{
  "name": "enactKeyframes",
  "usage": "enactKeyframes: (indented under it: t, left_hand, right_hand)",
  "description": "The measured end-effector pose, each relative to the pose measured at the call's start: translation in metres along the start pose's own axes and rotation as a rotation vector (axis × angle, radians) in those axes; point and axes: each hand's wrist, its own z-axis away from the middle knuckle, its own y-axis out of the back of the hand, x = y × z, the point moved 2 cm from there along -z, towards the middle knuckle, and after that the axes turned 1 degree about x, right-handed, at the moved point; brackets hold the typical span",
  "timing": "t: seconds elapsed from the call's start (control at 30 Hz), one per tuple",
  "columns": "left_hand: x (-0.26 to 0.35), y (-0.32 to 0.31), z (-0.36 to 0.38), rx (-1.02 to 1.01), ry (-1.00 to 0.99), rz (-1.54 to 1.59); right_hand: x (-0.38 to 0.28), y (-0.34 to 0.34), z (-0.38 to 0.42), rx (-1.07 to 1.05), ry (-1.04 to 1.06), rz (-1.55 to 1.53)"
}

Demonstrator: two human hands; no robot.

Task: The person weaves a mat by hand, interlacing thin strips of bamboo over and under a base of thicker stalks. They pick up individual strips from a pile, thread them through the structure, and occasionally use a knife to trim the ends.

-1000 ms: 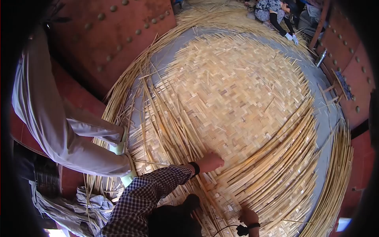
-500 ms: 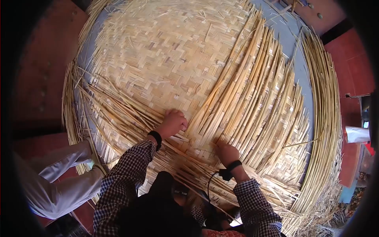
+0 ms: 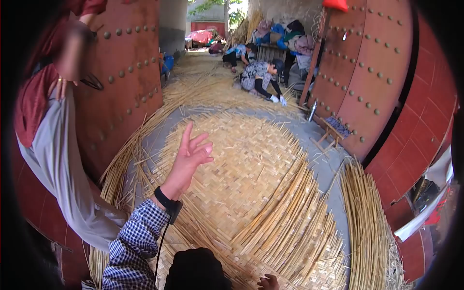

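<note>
My left hand (image 3: 191, 154) is raised in the air over the left part of a big round woven bamboo mat (image 3: 241, 159), fingers spread, holding nothing. A black band with a cable sits on its wrist above a checked sleeve. My right hand (image 3: 268, 281) shows only partly at the bottom edge, low on loose bamboo strips (image 3: 285, 217) that fan out from the mat's near side. Its grip is hidden.
A person in grey trousers (image 3: 53, 159) stands close on the left against a red studded door (image 3: 125, 72). Another red door (image 3: 367, 63) stands on the right. A strip bundle (image 3: 367, 232) lies right. People (image 3: 258, 75) crouch beyond the mat; a small stool (image 3: 333, 128) stands nearby.
The view has swung up from the mat toward the gateway. My left hand has lifted off the strips and opened in the air. My right hand has dropped to the bottom edge.
</note>
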Motion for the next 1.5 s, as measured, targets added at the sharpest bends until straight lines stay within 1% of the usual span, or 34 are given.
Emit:
enactKeyframes:
  t: [0.03, 0.1, 0.17, 0.23, 0.27, 0.3, 0.37, 0.43, 0.47, 0.53, 0.6, 0.63, 0.67, 0.73, 0.77, 0.8, 0.83, 0.87, 0.9, 0.93, 0.97, 1.0, 1.03, 1.07, 1.1, 1.13, 1.17, 1.23, 1.3, 1.37, 1.43, 1.5]
  left_hand:
    - [0.034, -0.007, 0.005, 0.025, -0.061, 0.045]
    - [0.09, -0.019, 0.025, 0.062, -0.154, 0.126]
    - [0.129, -0.027, 0.043, 0.059, -0.221, 0.232]
    - [0.157, -0.038, 0.058, 0.063, -0.261, 0.312]
    - [0.169, -0.043, 0.065, 0.056, -0.271, 0.274]
    - [0.18, -0.051, 0.066, 0.045, -0.243, 0.254]
    - [0.203, -0.056, 0.074, 0.077, -0.209, 0.212]
    - [0.227, -0.057, 0.08, 0.104, -0.206, 0.181]
    - [0.232, -0.056, 0.085, 0.11, -0.187, 0.184]
    - [0.242, -0.046, 0.087, 0.119, -0.224, 0.196]
    - [0.246, -0.045, 0.087, 0.103, -0.249, 0.195]
    - [0.246, -0.042, 0.09, 0.106, -0.266, 0.183]
    - [0.239, -0.038, 0.089, 0.117, -0.247, 0.173]
    - [0.233, -0.033, 0.092, 0.174, -0.196, 0.136]
    - [0.231, -0.031, 0.092, 0.213, -0.147, 0.116]
    - [0.234, 0.006, 0.067, 0.136, -0.094, 0.215]
    - [0.22, 0.025, 0.036, 0.045, -0.031, 0.342]
    - [0.227, 0.003, 0.041, 0.047, -0.129, 0.343]
    - [0.26, -0.006, 0.051, 0.061, -0.261, 0.326]
    - [0.283, -0.028, 0.067, 0.073, -0.45, 0.258]
    - [0.295, -0.037, 0.085, 0.112, -0.638, 0.167]
    - [0.29, -0.02, 0.07, 0.135, -0.622, 0.128]
    - [0.272, -0.003, 0.051, 0.164, -0.577, 0.105]
    - [0.248, 0.009, 0.041, 0.215, -0.357, 0.209]
    - [0.225, 0.044, 0.004, 0.141, -0.148, 0.205]
    - [0.206, 0.038, 0.004, 0.171, -0.206, 0.244]
    - [0.199, 0.035, 0.012, 0.203, -0.287, 0.229]
    - [0.185, 0.005, 0.05, 0.176, -0.428, 0.295]
    - [0.161, 0.003, 0.057, 0.146, -0.331, 0.431]
    - [0.134, 0.017, 0.041, 0.16, -0.189, 0.549]
    - [0.117, 0.028, 0.023, 0.152, -0.103, 0.709]
    - [0.12, 0.031, 0.026, 0.198, -0.162, 0.701]
  right_hand:
    - [0.024, 0.005, 0.003, -0.068, 0.014, -0.119]
    - [0.056, 0.001, 0.018, -0.091, 0.039, -0.384]
    - [0.094, 0.01, 0.011, -0.082, -0.019, -0.4]
    - [0.092, 0.004, 0.008, 0.009, -0.007, -0.266]
    - [0.09, 0.0, 0.013, 0.037, -0.028, -0.241]
    - [0.079, -0.001, 0.011, 0.059, -0.035, -0.207]
    - [0.07, -0.004, 0.014, 0.073, 0.021, -0.185]
    - [0.091, -0.005, -0.013, 0.072, 0.026, -0.074]
    - [0.103, -0.017, -0.022, 0.051, 0.027, -0.058]
    - [0.121, -0.039, -0.065, 0.079, 0.028, -0.07]
    - [0.149, -0.018, -0.067, 0.193, -0.011, -0.107]
    - [0.129, -0.016, -0.034, 0.231, 0.061, 0.125]
    - [0.086, -0.016, 0.019, 0.288, 0.124, 0.36]
    - [0.178, -0.018, -0.055, 0.255, 0.114, 0.279]
    - [0.137, -0.019, -0.014, 0.222, -0.036, 0.221]
    - [0.186, -0.016, -0.055, 0.247, 0.079, 0.344]
    - [0.211, -0.01, -0.069, 0.284, 0.144, 0.375]
    - [0.176, -0.006, -0.032, 0.2, 0.034, 0.292]
    - [0.127, -0.004, 0.019, 0.125, -0.082, 0.217]
    - [0.136, 0.001, 0.013, 0.149, -0.058, 0.233]
    - [0.13, -0.002, 0.017, 0.147, -0.095, 0.141]
    - [0.125, -0.002, 0.025, 0.143, -0.141, 0.063]
    - [0.13, 0.014, 0.044, 0.162, -0.207, -0.005]
    - [0.147, 0.021, 0.04, 0.218, -0.191, -0.011]
    - [0.134, 0.023, 0.057, 0.208, -0.199, 0.049]
    - [0.124, 0.051, 0.079, 0.274, -0.191, 0.01]
    - [0.121, 0.056, 0.093, 0.29, -0.183, -0.048]
    - [0.118, 0.017, 0.091, 0.231, -0.149, -0.195]
    - [0.126, 0.027, 0.093, 0.217, -0.22, -0.105]
    - [0.141, 0.033, 0.087, 0.262, -0.219, -0.18]
    - [0.154, 0.041, 0.071, 0.238, -0.252, -0.19]
    - [0.184, 0.06, 0.051, 0.132, -0.225, -0.263]
